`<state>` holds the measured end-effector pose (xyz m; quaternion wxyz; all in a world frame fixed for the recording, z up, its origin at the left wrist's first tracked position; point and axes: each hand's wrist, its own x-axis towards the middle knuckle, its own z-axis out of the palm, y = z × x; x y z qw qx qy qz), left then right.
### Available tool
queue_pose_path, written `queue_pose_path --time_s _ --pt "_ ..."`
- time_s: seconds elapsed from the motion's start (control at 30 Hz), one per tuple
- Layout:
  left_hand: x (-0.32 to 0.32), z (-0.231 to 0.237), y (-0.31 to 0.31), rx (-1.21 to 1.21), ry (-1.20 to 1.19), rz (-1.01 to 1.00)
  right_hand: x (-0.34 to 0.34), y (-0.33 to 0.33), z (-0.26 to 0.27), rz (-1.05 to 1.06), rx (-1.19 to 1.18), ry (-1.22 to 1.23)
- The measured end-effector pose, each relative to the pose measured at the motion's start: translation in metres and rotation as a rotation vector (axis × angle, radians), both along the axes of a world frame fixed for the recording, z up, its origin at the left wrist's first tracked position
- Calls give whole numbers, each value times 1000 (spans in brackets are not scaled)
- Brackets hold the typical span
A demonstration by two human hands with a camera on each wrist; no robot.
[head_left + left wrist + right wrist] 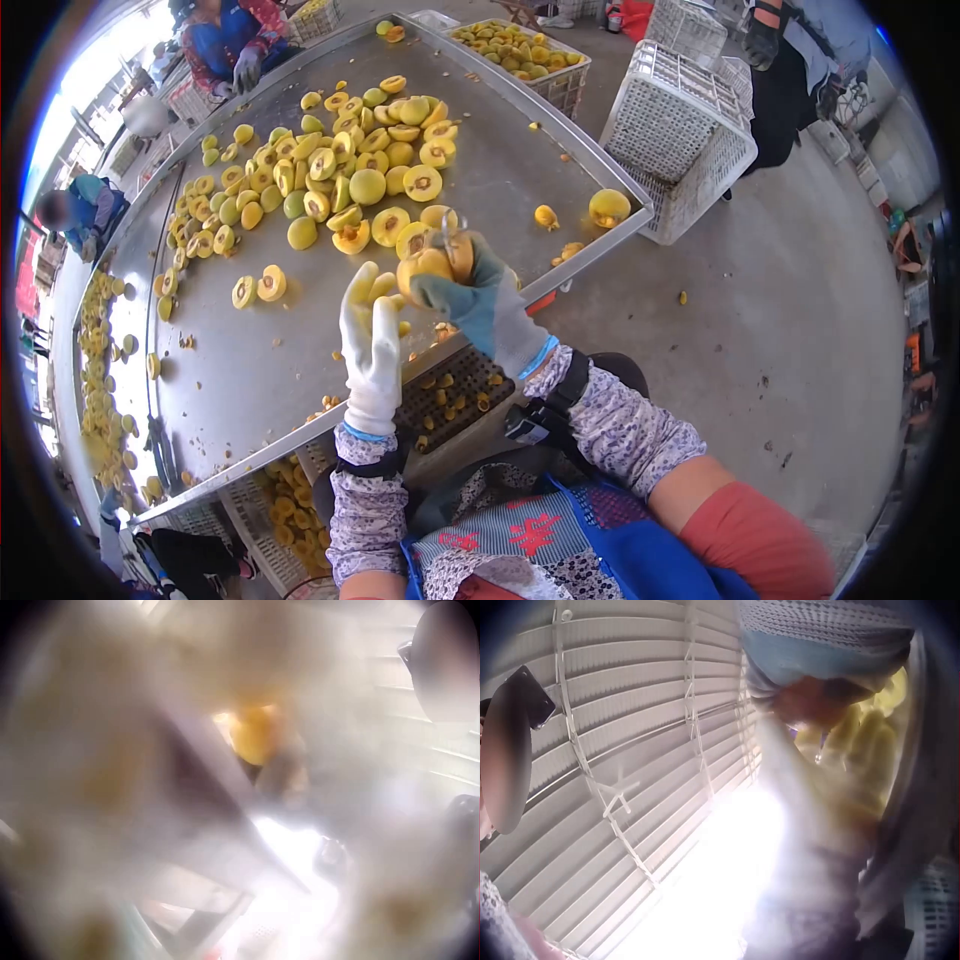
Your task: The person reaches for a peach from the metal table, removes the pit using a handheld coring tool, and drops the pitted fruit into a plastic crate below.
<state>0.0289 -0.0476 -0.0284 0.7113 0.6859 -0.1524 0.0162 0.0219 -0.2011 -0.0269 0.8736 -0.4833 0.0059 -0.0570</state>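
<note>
My right hand, in a grey and teal glove, holds a yellow peach above the near edge of the metal table. At its fingers there is also a brown piece with a thin metal loop above it; I cannot tell whether this is one tool. Close beside the peach, my left hand is raised in a white glove with yellow-stained fingers, its fingers extended and holding nothing. In the right wrist view the left hand faces the right glove. The left wrist view is mostly blurred.
Many halved peaches are heaped across the table. A full crate stands behind it; white crates stand to the right. Below the edge is a dark perforated tray with scraps. Other people work around the table.
</note>
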Motion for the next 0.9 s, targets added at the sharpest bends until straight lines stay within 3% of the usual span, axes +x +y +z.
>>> queue_pose_path --time_s 0.13,0.2,0.27,0.33,0.4,0.53,0.57,0.6,0.63,0.7,0.73,0.77,0.8,0.83,0.9 --pt "10 10 24 55 212 172 25 -76 11 -165 231 -57" --pt "18 11 39 88 235 238 45 -134 -9 -598 -1133 -322" --pt "24 11 50 48 248 267 40 -168 10 -589 -1840 -22" --pt "28 10 65 27 255 307 65 -229 -43 -405 -2050 334" --pt "30 8 75 251 207 273 53 -215 -19 -383 -2297 202" --pt "7 59 79 243 286 121 63 -229 -31 -254 -2188 398" --pt "10 60 87 399 38 -28 56 -221 -24 -451 -2142 150" --pt "16 61 83 397 39 -30 47 -211 -15 -635 -2072 -97" --pt "26 68 72 492 57 -43 39 -185 5 -645 -1980 -100" --pt "53 72 43 737 21 -88 23 -133 9 -301 -557 -129" --pt "69 65 28 719 10 -121 3 -87 40 -175 179 175" --pt "83 54 12 787 -114 -153 -5 -73 7 -125 -578 -92" --pt "94 41 -3 852 -241 -176 -19 -38 13 -18 -79 131" --pt "103 23 -16 838 -256 -196 -42 -17 44 73 -274 212" --pt "116 -3 -34 1058 -332 -260 -56 21 -9 -5 -115 -66"
